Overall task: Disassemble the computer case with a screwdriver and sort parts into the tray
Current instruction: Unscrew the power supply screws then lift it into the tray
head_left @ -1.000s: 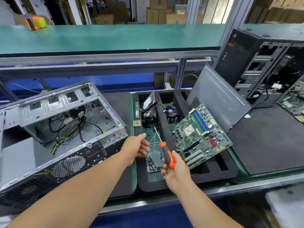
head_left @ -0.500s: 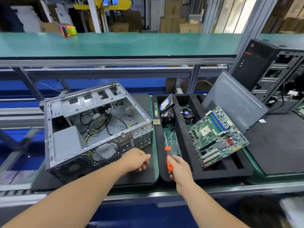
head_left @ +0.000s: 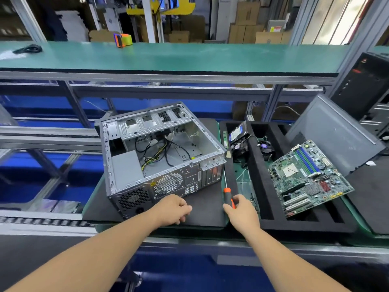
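Right grip (head_left: 240, 209) curled round orange-black screwdriver (head_left: 228, 194), shaft pointing far, lying along left edge of black foam tray (head_left: 254, 171). Left grip (head_left: 175, 208) loosely curled, holding nothing, resting on dark mat (head_left: 206, 205) near open computer case (head_left: 160, 157). Motherboard (head_left: 307, 175) tilted in tray, right. Fan (head_left: 264, 147) and hard drive (head_left: 237, 131) at far end.

My hands have come back from the tray toward the open case.

A second ago my right hand (head_left: 242, 209) held the orange-and-black-handled screwdriver (head_left: 228, 193) over the black foam sorting tray (head_left: 255, 165); now it holds it at the tray's left edge. My left hand (head_left: 174, 208), earlier raised beside the tray, now rests loosely curled on the dark mat (head_left: 205, 204) before the open grey metal computer case (head_left: 160, 152).
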